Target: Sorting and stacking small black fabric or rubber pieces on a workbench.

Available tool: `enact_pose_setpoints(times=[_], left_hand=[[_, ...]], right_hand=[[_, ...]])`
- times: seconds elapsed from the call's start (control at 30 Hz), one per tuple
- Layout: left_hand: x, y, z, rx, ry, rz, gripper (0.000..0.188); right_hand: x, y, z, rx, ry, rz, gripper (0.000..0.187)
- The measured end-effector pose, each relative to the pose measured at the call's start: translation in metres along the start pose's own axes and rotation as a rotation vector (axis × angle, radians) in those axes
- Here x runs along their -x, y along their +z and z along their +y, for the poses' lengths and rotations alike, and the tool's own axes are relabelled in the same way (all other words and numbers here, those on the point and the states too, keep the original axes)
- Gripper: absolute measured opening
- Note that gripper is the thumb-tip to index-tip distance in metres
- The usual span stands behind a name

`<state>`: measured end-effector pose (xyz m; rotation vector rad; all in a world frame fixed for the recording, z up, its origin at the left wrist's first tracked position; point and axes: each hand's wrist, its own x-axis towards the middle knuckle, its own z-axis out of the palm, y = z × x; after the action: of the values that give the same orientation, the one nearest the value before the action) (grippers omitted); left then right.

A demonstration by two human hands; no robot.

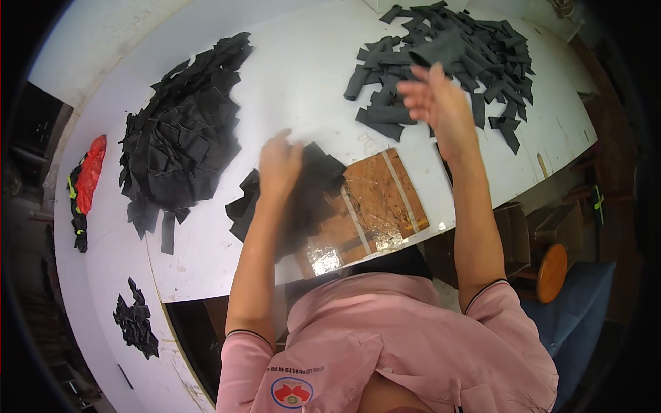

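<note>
My left hand (281,164) is over a small heap of flat black fabric pieces (320,168) near the table's front edge. Motion smears its fingers, so I cannot tell whether they grip a piece. Farther off, my right hand (432,100) is raised at the near edge of a spread of dark grey, tube-like fabric pieces (392,113), its fingers apart. Just beyond those fingertips, a blurred grey piece (441,51) lies over or hangs above the spread. Beside the small heap is a brown board (382,189) with clear tape strips, partly covered by black pieces.
A large pile of flat black pieces (182,131) covers the left part of the white table (296,89). Farther left are a red plastic bag (91,172) and a small black heap (135,320). Right of me stand a round wooden stool (552,273) and cardboard boxes (506,234).
</note>
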<state>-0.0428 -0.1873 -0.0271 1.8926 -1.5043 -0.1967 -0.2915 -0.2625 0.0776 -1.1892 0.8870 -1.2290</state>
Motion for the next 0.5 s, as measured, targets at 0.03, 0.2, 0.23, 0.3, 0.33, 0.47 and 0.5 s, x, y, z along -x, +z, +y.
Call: enact_pose_setpoints(times=[0.03,0.2,0.23,0.3,0.33,0.47,0.5], left_hand=[[-0.005,0.012,0.003,-0.139,0.001,-0.078,0.035],[-0.023,0.038,-0.018,-0.306,0.064,-0.253,0.021],[-0.024,0.038,-0.019,-0.305,0.068,-0.255,0.021],[-0.025,0.034,-0.025,-0.237,0.228,-0.115,0.013],[-0.026,0.025,-0.031,-0.146,0.242,0.082,0.012],[-0.019,-0.025,0.002,0.515,-0.032,0.418,0.01],[-0.016,-0.04,0.001,0.55,-0.04,0.515,0.013]], right_hand=[[0.002,-0.005,0.015,0.003,-0.003,0.001,0.039],[0.07,-0.015,0.056,0.089,0.324,-0.218,0.03],[0.08,-0.019,0.063,0.066,0.364,-0.261,0.027],[0.095,-0.014,0.065,0.098,0.406,-0.274,0.025],[0.102,-0.009,0.065,0.131,0.446,-0.295,0.022],[0.118,0.009,0.067,0.294,0.209,-0.406,0.015],[0.123,0.017,0.061,0.287,0.206,-0.423,0.015]])
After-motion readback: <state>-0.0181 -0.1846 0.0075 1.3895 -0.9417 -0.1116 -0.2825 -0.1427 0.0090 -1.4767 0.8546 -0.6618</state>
